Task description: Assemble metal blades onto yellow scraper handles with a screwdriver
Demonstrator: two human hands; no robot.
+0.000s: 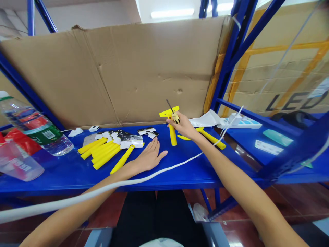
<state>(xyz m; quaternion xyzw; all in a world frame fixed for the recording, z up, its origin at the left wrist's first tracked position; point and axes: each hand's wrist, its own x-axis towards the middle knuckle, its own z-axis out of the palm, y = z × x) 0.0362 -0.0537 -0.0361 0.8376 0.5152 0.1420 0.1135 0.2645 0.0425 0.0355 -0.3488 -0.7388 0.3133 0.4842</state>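
My right hand (183, 125) is closed around a small screwdriver (175, 117) with a pale yellow and black handle, its metal shaft pointing up and away. Directly beneath it is a yellow T-shaped scraper (173, 135); whether my fingers touch it I cannot tell. Flat on the blue shelf (164, 178) rests my left hand (149, 157), fingers out and holding nothing. Left of that hand lie several yellow handles (102, 152), one of them (122, 160) nearest my wrist. Small black-and-white packets (131, 141) overlap their far ends. Another yellow handle (213, 138) and a curved yellow piece (184, 137) lie to the right.
A white cable (164, 170) crosses in front of both forearms. On the left stand a large water bottle (38, 127) and a clear plastic cup (22, 164). Cardboard (154, 72) backs the shelf. A power strip (244, 123) and blue rack post (228, 65) are at right.
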